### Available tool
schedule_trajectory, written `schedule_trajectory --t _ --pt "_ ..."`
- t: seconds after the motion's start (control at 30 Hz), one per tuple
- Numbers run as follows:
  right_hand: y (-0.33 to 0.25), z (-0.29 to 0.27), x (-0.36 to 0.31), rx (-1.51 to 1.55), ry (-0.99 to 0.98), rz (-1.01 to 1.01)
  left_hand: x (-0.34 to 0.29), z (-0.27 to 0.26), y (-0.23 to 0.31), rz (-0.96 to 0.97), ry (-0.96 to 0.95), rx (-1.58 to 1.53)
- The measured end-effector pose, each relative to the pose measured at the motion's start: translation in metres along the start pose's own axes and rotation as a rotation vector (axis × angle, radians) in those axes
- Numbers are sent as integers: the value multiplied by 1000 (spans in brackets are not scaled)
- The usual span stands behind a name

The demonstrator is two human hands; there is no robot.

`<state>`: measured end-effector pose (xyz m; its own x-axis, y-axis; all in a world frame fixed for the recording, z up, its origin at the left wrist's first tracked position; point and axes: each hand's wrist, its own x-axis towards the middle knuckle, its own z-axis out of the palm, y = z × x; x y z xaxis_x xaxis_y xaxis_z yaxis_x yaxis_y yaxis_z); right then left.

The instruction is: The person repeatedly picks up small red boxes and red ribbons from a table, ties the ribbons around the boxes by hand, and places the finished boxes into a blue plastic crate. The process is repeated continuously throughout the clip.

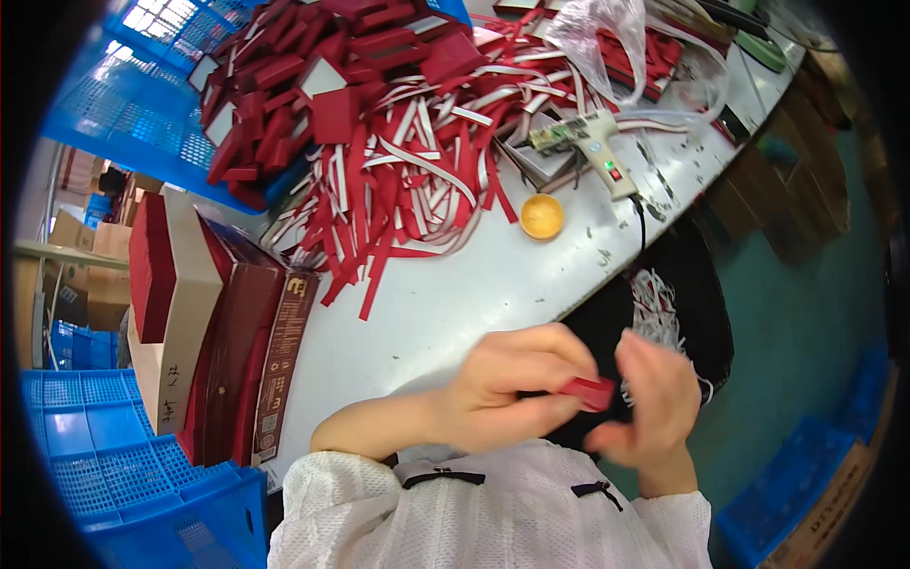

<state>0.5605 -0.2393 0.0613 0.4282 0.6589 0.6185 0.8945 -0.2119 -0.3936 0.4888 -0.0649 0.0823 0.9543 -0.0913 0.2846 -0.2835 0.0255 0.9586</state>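
Observation:
Near the front edge of the table, my left hand (512,387) pinches a small red piece (592,392) between thumb and fingers. The piece looks like the end of a red strip; the rest of it is hidden in the hand. Just right of it my right hand (659,398), somewhat blurred, has its thumb and fingers apart with nothing between them. Farther back lies a loose heap of red and white strips (412,175). Small dark red boxes (336,116) are piled behind and left of the strips.
A glue gun (599,154) with a cord lies at the right, by a round yellow-filled cup (541,216). Large red and brown boxes (237,332) stand at the left. Blue crates (95,446) are beyond them. White trimmings (654,308) lie on something black at the right.

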Motion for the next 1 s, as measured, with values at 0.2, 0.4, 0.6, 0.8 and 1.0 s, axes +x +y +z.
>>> schedule_trajectory --t 0.2,0.4,0.6,0.8,1.0 --pt "7 -10 4 571 174 220 35 -52 -28 184 120 232" --pt "37 -36 -19 1390 401 382 49 -268 -96 -189 1159 1144" --pt "43 -5 -43 1316 208 769 60 -319 -92 -572 1090 1197" --pt "45 21 -13 1334 -105 1153 67 -233 -52 138 626 1369" --pt "48 34 44 1160 -106 889 56 -79 7 184 -498 1393"
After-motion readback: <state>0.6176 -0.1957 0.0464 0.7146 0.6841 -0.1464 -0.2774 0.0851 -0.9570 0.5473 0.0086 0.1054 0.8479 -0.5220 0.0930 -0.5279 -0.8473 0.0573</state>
